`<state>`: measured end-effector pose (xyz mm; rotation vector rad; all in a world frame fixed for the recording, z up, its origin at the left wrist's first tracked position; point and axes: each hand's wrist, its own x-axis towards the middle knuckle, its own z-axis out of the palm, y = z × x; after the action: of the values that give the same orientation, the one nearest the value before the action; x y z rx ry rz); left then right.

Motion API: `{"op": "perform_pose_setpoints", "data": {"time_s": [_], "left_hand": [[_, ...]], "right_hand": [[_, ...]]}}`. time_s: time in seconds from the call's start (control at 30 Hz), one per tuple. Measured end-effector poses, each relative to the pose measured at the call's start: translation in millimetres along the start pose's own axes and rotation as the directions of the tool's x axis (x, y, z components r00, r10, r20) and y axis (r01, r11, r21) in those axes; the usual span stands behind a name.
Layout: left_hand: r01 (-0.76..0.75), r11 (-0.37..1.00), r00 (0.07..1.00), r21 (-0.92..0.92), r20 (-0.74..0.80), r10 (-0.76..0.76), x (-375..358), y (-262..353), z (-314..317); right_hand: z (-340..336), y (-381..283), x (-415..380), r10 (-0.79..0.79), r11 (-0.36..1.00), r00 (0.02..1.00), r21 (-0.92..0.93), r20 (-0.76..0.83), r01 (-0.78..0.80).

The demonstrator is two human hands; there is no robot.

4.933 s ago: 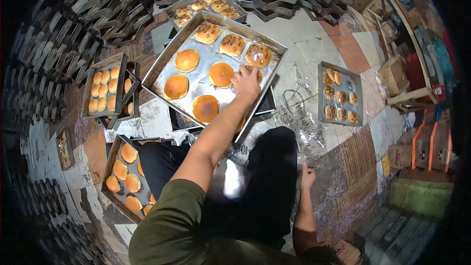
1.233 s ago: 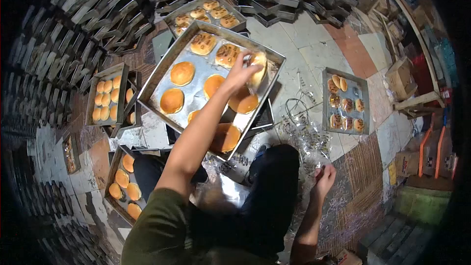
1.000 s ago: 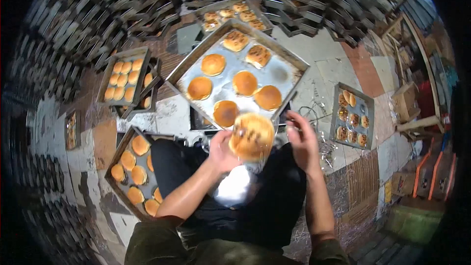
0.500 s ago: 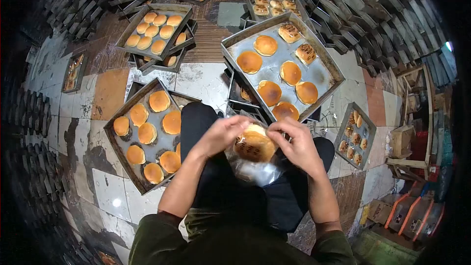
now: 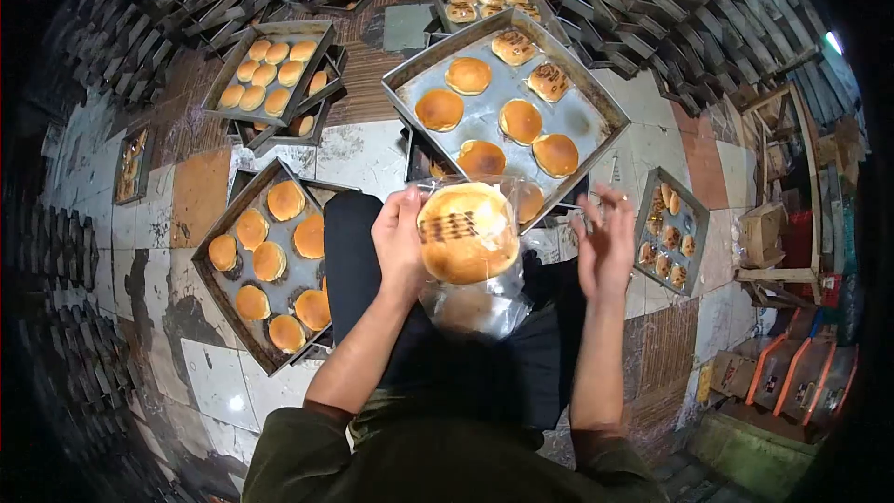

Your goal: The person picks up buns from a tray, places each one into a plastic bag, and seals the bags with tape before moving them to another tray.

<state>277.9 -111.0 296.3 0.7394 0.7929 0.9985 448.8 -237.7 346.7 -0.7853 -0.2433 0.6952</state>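
Note:
My left hand (image 5: 400, 242) is closed on the left edge of a clear plastic bag with a round golden bun (image 5: 470, 256) inside it. Dark stripes cross the bun's upper left. Below it, over my lap, lies more clear plastic (image 5: 480, 312). My right hand (image 5: 607, 242) is off to the right, apart from the bag, with its fingers spread and slightly blurred. Just beyond the bun stands a large metal tray (image 5: 573, 121) with several plain buns and two dark-striped ones.
Another tray of buns (image 5: 219, 289) sits at my left knee. Stacked trays (image 5: 317, 37) stand at the far left. A small tray (image 5: 684, 224) lies on the floor at right. Piled dark metal trays (image 5: 643, 0) curve around the back. A wooden frame (image 5: 778, 275) stands at far right.
Both hands were on the bagged bun's upper edge. Now the right hand has let go and moved right, and the left holds the bun, turned so its striped top shows. The view has shifted slightly.

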Motion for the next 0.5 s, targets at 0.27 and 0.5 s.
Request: {"op": "perform_pose_setpoints", "data": {"time_s": [0.27,0.5], "left_hand": [[-0.417,0.825,0.908,0.382,0.129,0.399,-22,-6,38],[-0.155,0.700,0.975,0.697,0.222,-0.004,48,-45,31]], "right_hand": [[-23,41,-24,0.035,0.459,0.995,-0.886,0.097,0.070],[-39,5,-8,0.298,0.939,0.902,0.076,0.312,-0.336]]}}
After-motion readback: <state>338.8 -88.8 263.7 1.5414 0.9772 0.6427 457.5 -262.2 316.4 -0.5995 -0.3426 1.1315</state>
